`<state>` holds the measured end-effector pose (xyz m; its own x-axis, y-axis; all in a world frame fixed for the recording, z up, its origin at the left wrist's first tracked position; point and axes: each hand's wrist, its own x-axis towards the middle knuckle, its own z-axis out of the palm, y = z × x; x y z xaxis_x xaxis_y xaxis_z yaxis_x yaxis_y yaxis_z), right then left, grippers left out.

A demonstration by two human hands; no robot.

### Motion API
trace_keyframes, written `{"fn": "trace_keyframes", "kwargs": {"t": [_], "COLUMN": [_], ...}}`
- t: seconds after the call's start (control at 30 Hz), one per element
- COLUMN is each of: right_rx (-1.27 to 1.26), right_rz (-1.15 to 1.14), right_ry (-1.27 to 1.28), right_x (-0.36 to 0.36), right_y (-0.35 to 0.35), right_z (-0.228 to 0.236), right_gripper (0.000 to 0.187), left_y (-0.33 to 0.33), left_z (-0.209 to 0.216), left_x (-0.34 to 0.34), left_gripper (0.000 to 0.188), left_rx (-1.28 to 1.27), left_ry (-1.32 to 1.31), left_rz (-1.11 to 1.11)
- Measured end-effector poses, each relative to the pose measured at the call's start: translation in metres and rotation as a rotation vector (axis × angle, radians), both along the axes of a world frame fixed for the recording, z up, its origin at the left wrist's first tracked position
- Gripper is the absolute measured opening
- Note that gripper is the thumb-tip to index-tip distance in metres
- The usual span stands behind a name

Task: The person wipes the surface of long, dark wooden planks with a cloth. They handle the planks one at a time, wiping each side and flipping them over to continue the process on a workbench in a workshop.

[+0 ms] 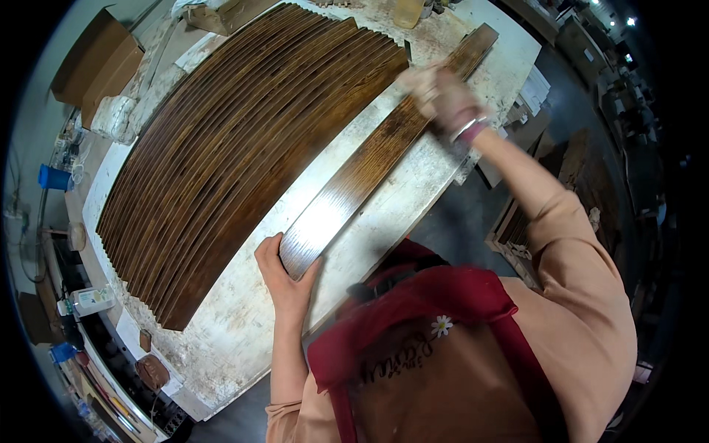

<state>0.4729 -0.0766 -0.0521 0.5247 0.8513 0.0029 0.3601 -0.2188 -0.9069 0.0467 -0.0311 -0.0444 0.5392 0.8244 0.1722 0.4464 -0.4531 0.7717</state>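
One slat in work: your left hand [286, 277] has the near end of the brown wood slat [384, 148], thumb on the right edge, fingers on the left edge. Grip closed around that end. Slat lies flat, running from your grip away and to the right; its surface by your fingers shows bright glare, darker brown further up.

Under it, the white, stained worktable [240, 299], bare patch just left of your grip. Past that patch, left and beyond the grip, a row of brown slats [255, 151] set side by side, well apart from your slat.

Further along the slat from your left grip: your right hand [443, 100], looks gloved, bracelet at wrist. It's over the slat's far part, motion-blurred; can't tell whether it's closed or holding anything.

Well left of the grip, past the row: white bottle [92, 300], then blue container [55, 177]. Farther out, ahead and left: white bundle [114, 118], open cardboard box [97, 66] behind it.
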Motion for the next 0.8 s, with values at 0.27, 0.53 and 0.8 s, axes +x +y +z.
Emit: {"fn": "trace_keyframes", "kwargs": {"t": [0.27,0.53,0.8], "right_rx": [0.150,-0.149,-0.197], "right_rz": [0.586,0.180,-0.211], "right_ry": [-0.743,-0.842,-0.021], "right_x": [-0.182,-0.037,0.108], "right_y": [0.025,0.015,0.007], "right_z": [0.028,0.066,0.036], "right_gripper": [0.020,0.018,0.038], "left_y": [-0.003,-0.012,0.001], "left_z": [0.002,0.072,0.042], "left_x": [-0.011,0.047,0.087], "left_gripper": [0.077,0.098,0.078], "left_rx": [-0.113,0.356,0.263], "left_ry": [-0.012,0.592,0.570], "left_rz": [-0.031,-0.118,-0.149]}}
